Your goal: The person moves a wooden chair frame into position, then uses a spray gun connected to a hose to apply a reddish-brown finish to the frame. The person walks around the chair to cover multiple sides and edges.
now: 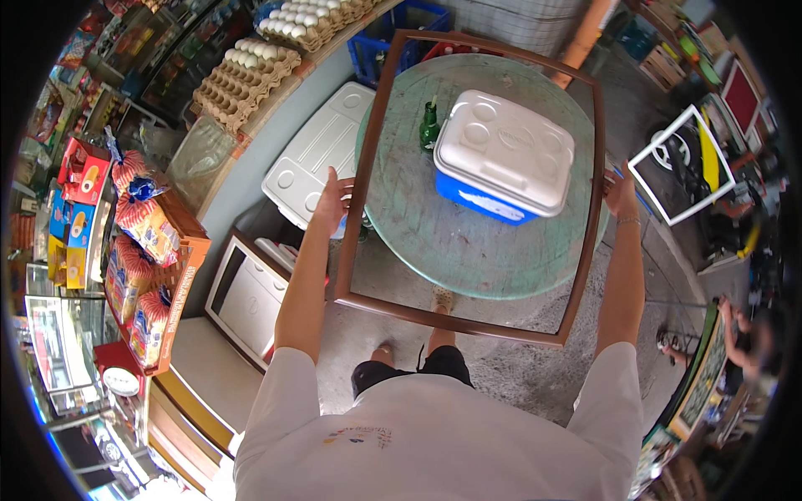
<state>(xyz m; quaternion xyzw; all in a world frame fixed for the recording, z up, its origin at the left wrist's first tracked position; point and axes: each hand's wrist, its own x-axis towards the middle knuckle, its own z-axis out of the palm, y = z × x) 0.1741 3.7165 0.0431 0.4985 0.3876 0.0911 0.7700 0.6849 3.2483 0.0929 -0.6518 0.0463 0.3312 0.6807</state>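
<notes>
A large rectangular brown frame (449,320) with no panel in it is held out in front of me. My left hand (333,200) grips its left side, the fingers partly hidden at the edge. On the opposite side my right hand (620,194) grips the right bar, some fingers behind it. Through the opening shows a round green table (401,225), its paint worn. On the table stand a blue cooler (480,200) with a white lid and a green bottle (428,129) just left of it.
A white-lidded cooler (292,171) stands left of the table. Egg trays (246,83) line a ledge at the far left, above an orange crate (180,305) of bagged bread. A white frame (681,164) leans at the right. Another person (739,346) is at the lower right.
</notes>
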